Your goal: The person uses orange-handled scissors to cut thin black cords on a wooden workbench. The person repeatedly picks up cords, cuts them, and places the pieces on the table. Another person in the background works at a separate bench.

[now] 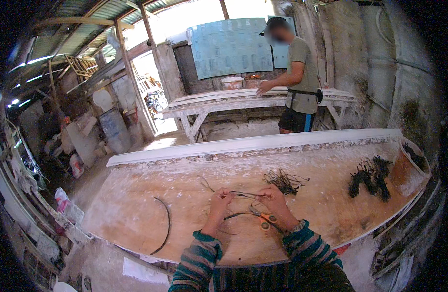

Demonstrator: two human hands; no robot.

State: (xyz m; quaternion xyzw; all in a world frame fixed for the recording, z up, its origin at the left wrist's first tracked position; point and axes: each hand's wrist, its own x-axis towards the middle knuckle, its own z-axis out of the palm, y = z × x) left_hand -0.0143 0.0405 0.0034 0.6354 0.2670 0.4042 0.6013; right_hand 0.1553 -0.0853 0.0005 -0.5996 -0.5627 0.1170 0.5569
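A thin dark cord (245, 194) stretches between my two hands above the wooden tabletop (121, 214). My left hand (219, 202) pinches one end, and the fingers of my right hand (274, 199) are closed on the other. Just below my right hand lie scissors with orange handles (265, 222); part of them is hidden by that hand. A black curved strip (237, 214) rests on the board under the hands. Farther left is another curved black strip (168, 224). Beyond my right hand sits a loose bundle of thin dark cords (284, 182).
At the right lie tied black bundles (371, 178) beside a container on its side (410, 170). A raised white ledge (253, 142) runs along the table's far edge. Behind it a person (301, 73) stands at another bench (219, 101) holding tubs (232, 83).
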